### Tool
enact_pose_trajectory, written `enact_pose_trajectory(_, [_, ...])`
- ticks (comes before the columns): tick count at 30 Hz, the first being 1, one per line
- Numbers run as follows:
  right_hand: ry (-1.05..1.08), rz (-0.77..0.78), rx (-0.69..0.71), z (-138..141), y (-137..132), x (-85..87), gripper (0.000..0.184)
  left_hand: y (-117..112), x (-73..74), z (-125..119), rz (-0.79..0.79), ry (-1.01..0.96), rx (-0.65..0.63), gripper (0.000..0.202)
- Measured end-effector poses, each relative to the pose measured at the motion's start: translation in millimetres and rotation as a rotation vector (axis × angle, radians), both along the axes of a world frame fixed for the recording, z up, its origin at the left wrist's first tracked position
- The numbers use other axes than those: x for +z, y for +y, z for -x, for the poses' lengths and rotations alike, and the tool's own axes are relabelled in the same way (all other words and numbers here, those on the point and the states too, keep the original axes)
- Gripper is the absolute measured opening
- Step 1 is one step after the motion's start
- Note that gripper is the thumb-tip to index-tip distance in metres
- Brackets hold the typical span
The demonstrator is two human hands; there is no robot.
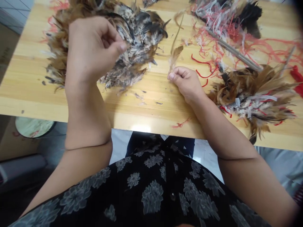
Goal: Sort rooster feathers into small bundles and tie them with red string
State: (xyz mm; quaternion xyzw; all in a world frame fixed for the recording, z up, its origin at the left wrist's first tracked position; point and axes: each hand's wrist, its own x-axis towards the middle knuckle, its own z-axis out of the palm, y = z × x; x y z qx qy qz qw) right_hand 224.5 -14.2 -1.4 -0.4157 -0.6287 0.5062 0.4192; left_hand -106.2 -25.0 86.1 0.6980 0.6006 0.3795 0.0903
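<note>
My left hand (92, 47) is raised above a big heap of brown and speckled feathers (139, 34) on the wooden table (146, 113). Its fingers are curled with the thumb pressed toward them, and I cannot make out anything between them. My right hand (186, 82) rests on the table in a loose fist. It pinches the quill end of a small brown feather (175, 53) that stands up from the thumb and forefinger, with a long thin strand rising above it.
A bundle of brown feathers bound with white and red strips (253, 94) lies at the right. Red and white string scraps (224, 28), a thin grey rod (234, 52) and dark feathers (248, 12) sit at the back right. The table's near edge runs just before my body.
</note>
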Motion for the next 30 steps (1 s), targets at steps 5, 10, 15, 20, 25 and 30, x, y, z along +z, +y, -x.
enact_pose_trajectory(5, [0.023,-0.004,0.014,-3,4,-6.4,0.028,-10,-3.1,10,0.454,0.267,-0.113,0.037])
enact_pose_trajectory(10, [0.013,-0.014,0.003,-5,7,-12.8,0.029,-13,-21.4,26,0.546,0.342,-0.094,0.044])
enact_pose_trajectory(15, [-0.002,-0.024,0.007,-5,6,-14.3,0.034,-10,-37.4,13,0.529,0.397,-0.082,0.044])
enact_pose_trajectory(20, [0.017,-0.036,0.004,-3,7,-14.8,0.038,-7,-47.9,7,0.411,0.277,-0.141,0.033])
enact_pose_trajectory(25, [0.024,-0.047,0.005,1,7,-12.5,0.035,-2,-30.5,2,0.424,0.149,-0.261,0.027])
enact_pose_trajectory(30, [-0.007,-0.009,-0.018,4,2,-5.3,0.035,-10,-4.2,-24,0.392,0.139,-0.241,0.025])
